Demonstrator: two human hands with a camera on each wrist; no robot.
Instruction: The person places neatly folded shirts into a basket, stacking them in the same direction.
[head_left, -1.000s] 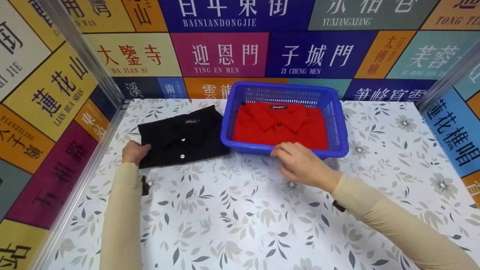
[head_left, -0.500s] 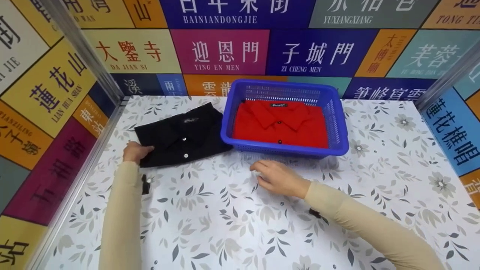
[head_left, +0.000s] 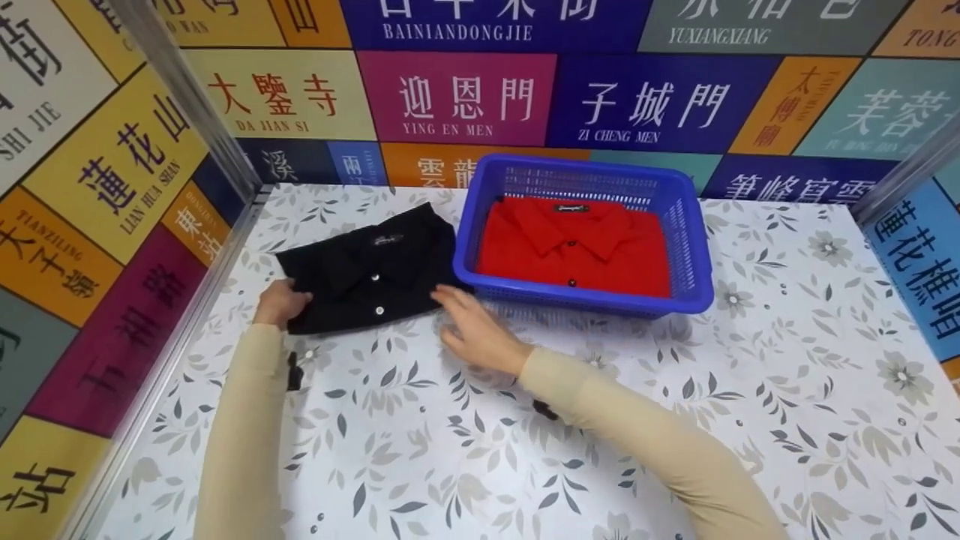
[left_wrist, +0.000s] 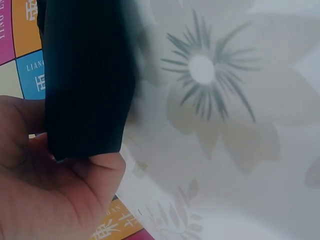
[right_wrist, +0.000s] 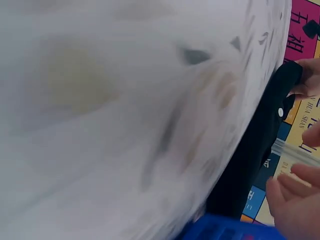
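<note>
A folded black shirt (head_left: pixel 352 281) with white buttons lies on the left part of the table. My left hand (head_left: pixel 282 303) grips its left edge, thumb on top and fingers beneath; the left wrist view shows the black cloth (left_wrist: pixel 87 85) held between them. Near the shirt's front right corner is my right hand (head_left: pixel 480 330), fingers spread and nothing in them. In the right wrist view the right hand's fingers (right_wrist: pixel 292 200) appear beside the black cloth. A blue plastic basket (head_left: pixel 592 294) holds a folded red shirt (head_left: pixel 532 255) with its collar up top.
The table has a white cloth (head_left: pixel 420 465) with grey leaves and flowers. Panels with printed signs (head_left: pixel 457 97) rise behind it and along both sides. The basket stands at the back, close to the black shirt's right edge.
My right hand has moved left from the basket's front rim to the black shirt's right corner. The left hand stays at the shirt's left edge. The view has shifted slightly.
</note>
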